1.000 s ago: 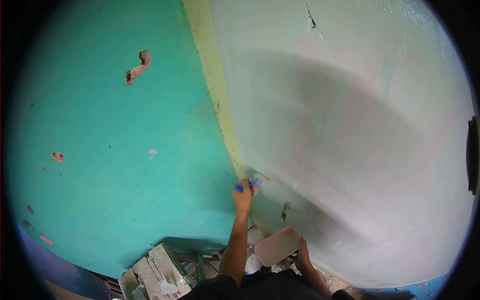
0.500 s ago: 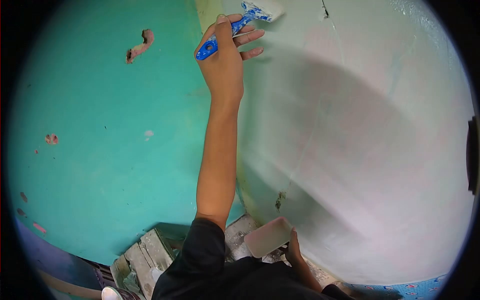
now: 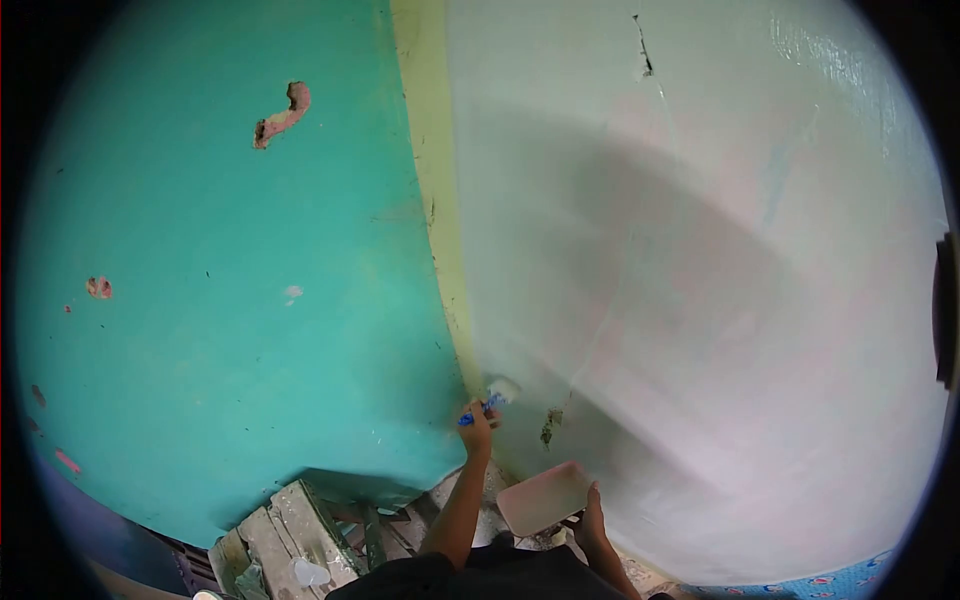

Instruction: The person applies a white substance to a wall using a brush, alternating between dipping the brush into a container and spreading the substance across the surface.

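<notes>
Low along the wall corner, my left hand (image 3: 478, 428) is closed around the blue handle of a paintbrush (image 3: 494, 399). The brush's whitish bristles point up and right, right at the pale wall (image 3: 600, 250). Below and to the right, my right hand (image 3: 592, 510) grips the side of a shallow rectangular tray (image 3: 545, 497), pale with a pinkish rim. The tray is tilted, so its inside faces me. Some of my right fingers are hidden behind it.
A turquoise wall (image 3: 230, 220) with chipped patches meets the pale wall at a yellowish strip (image 3: 430, 170). Worn wooden planks (image 3: 290, 530) stand low at the left. Cracks and a dark hole (image 3: 551, 426) mark the pale wall. Blue patterned material (image 3: 830, 580) lies at lower right.
My left hand has come down along the corner with the paintbrush, from the top of the view to near the tray. My right hand and the tray have shifted only slightly.
</notes>
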`<state>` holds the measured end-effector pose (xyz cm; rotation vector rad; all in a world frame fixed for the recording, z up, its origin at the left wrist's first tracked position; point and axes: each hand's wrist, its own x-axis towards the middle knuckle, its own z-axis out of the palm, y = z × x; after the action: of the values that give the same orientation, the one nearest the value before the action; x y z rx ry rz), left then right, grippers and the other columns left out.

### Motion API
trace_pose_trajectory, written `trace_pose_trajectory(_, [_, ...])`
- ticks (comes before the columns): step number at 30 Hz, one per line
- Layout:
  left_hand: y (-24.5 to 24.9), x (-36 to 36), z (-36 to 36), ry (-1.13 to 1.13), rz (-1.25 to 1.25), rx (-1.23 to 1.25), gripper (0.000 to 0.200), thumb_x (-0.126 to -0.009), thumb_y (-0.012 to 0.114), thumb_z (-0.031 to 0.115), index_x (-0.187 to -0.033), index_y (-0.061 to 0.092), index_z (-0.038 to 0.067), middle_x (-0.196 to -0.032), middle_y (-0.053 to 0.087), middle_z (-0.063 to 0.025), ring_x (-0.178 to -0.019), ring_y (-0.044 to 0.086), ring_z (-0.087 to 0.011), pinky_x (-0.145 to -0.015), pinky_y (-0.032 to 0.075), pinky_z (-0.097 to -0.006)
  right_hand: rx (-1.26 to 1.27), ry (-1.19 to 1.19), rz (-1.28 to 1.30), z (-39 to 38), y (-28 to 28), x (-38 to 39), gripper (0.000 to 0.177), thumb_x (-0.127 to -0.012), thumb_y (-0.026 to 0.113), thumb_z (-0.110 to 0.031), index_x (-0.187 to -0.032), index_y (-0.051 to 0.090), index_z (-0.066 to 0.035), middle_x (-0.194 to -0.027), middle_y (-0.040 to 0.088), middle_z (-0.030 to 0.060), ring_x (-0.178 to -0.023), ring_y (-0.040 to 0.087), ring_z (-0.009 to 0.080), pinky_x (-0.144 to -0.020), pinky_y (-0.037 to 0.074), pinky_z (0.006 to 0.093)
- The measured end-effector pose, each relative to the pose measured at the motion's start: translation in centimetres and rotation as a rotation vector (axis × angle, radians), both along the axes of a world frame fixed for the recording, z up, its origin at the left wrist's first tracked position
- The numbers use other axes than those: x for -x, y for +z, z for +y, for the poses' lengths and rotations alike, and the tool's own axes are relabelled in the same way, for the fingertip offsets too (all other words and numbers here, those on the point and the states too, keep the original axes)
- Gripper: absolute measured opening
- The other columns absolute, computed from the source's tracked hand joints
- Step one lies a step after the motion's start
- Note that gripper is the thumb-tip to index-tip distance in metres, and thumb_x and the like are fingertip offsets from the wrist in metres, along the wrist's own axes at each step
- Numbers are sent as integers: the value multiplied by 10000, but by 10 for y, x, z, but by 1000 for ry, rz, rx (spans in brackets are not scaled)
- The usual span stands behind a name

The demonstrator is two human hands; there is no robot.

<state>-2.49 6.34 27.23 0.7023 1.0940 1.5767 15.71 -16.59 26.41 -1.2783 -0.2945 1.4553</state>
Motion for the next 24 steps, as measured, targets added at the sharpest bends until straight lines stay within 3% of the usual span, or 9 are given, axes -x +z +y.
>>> trace_pose_trajectory(3, [-7,2,-2,-65,41,83,325,-985,527,305,-972,632,-2,-785,671,-106,-630,678,-189,-500,513,-285,18,-13,-6,3,-19,-4,780,-937,336,-703,-1483,292,-147,-1427,424,152,-1246,457,374,-986,401,598])
trace_pose_trajectory(5, [38,-4,5,-88,90,5,315,-976,540,281,-916,643,-11,-727,666,-104,-598,667,-177,-496,499,-275,8,-6,-24,3,-20,-3,781,-938,339,-699,-1486,289,-145,-1424,426,153,-1240,462,370,-988,403,593])
trace_pose_trajectory(9, [186,-12,8,-113,146,-294,302,-957,568,215,-805,633,-37,-633,645,-100,-573,654,-159,-494,497,-267,12,-7,-13,7,-12,1,787,-938,336,-699,-1490,294,-140,-1454,403,165,-1282,439,379,-1009,390,592])
trace_pose_trajectory(12, [290,-8,10,-17,86,-489,301,-956,563,200,-810,634,-54,-690,660,-105,-584,661,-169,-510,519,-278,5,-1,-21,0,-9,5,787,-943,333,-692,-1482,316,-120,-1470,392,175,-1312,420,381,-1026,377,590])
trace_pose_trajectory(15, [377,2,27,52,105,-621,314,-973,535,228,-892,638,-57,-790,682,-135,-735,702,-198,-604,571,-315,-40,25,8,8,-14,5,785,-950,333,-683,-1473,335,-97,-1473,392,182,-1327,410,379,-1040,365,588])
trace_pose_trajectory(17, [433,0,23,28,-51,-747,323,-996,500,245,-972,628,-50,-849,687,-145,-788,707,-222,-655,576,-323,-25,40,16,8,-8,7,783,-954,334,-677,-1466,343,-85,-1461,404,187,-1323,415,373,-1042,364,587])
trace_pose_trajectory(20, [469,-1,41,6,-138,-934,344,-1012,477,268,-1020,615,-47,-908,686,-158,-800,708,-237,-669,577,-328,-39,41,12,8,-9,9,785,-952,331,-683,-1467,340,-90,-1455,408,193,-1323,414,371,-1040,364,590])
trace_pose_trajectory(24, [422,-12,54,-60,-141,-832,355,-1008,486,313,-1042,595,-24,-931,683,-159,-833,698,-242,-699,575,-353,-32,42,16,6,-3,11,783,-953,328,-682,-1469,332,-94,-1448,414,194,-1318,421,368,-1032,376,589])
